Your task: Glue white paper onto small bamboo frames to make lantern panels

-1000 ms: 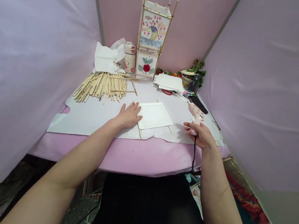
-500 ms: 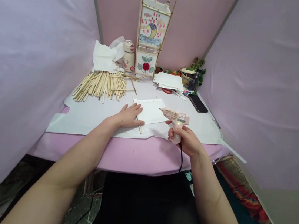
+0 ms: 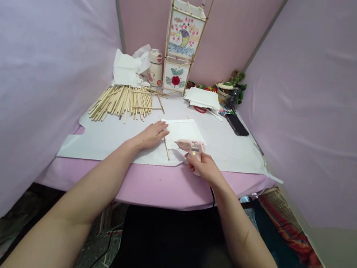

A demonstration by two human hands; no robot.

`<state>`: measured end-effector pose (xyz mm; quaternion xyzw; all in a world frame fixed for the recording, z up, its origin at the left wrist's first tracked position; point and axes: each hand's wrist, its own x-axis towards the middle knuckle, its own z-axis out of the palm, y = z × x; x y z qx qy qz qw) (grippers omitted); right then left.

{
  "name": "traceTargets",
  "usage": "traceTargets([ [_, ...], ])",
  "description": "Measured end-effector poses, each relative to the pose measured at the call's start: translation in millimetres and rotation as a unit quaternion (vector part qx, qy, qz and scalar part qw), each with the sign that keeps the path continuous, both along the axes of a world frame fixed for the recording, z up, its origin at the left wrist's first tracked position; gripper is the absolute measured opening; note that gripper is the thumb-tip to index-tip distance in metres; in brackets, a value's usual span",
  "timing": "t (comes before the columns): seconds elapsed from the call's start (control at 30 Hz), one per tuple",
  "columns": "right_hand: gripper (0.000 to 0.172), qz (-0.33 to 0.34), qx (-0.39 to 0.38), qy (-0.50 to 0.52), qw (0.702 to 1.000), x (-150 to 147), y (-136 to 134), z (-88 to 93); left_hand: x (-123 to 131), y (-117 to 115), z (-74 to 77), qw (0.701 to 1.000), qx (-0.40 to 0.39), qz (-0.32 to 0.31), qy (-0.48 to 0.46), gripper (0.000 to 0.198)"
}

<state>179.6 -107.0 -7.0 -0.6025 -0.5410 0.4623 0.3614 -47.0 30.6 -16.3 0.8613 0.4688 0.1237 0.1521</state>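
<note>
A pink hot glue gun [image 3: 190, 145] is gripped in my right hand [image 3: 207, 167], its nozzle aimed left over the near part of a white paper sheet [image 3: 185, 129]. The nozzle tip is close to a thin wooden stick [image 3: 167, 150] along the sheet's left edge; whether it touches anything I cannot tell. My left hand [image 3: 152, 135] lies flat with its fingers stretched over that stick and the sheet's left edge. The stick's near end pokes out below the fingers. A second stick end [image 3: 188, 117] shows at the sheet's far edge.
A pile of wooden sticks [image 3: 121, 103] lies left, below crumpled white paper [image 3: 126, 68] and a bottle [image 3: 155, 70]. Behind stands a stick-framed paper lantern [image 3: 185, 36]. Stacked white sheets [image 3: 202, 97], red-handled scissors [image 3: 199, 109], a phone [image 3: 237, 125] and a bowl [image 3: 224, 91] sit right.
My right hand has brought the glue gun left and nearer the table's front, toward the stick. My left hand has shifted slightly left, its thumb no longer reaching along the sheet's near edge.
</note>
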Motion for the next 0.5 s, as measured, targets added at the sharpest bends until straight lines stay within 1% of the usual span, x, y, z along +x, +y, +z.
traceTargets([
  [0.1, 0.034, 0.014, 0.015, -0.059, 0.998, -6.1, 1.4, 1.2, 0.4, 3.5, -6.3, 0.999, 0.045, 0.013, 0.009, 0.055],
  [0.17, 0.036, 0.025, 0.021, -0.086, 0.996, -9.5, 2.0, 2.0, 1.2, 2.2, -8.3, 0.998, 0.058, 0.014, 0.017, 0.055],
  [0.37, 0.04, 0.039, 0.029, -0.123, 0.991, -14.2, 4.1, -0.9, 2.3, -4.3, -6.7, 0.997, 0.058, 0.006, 0.042, 0.058],
  [0.5, 0.039, 0.045, 0.031, -0.128, 0.99, -14.8, 4.9, -2.0, 2.0, -4.6, -5.5, 0.998, 0.051, 0.006, 0.038, 0.059],
])
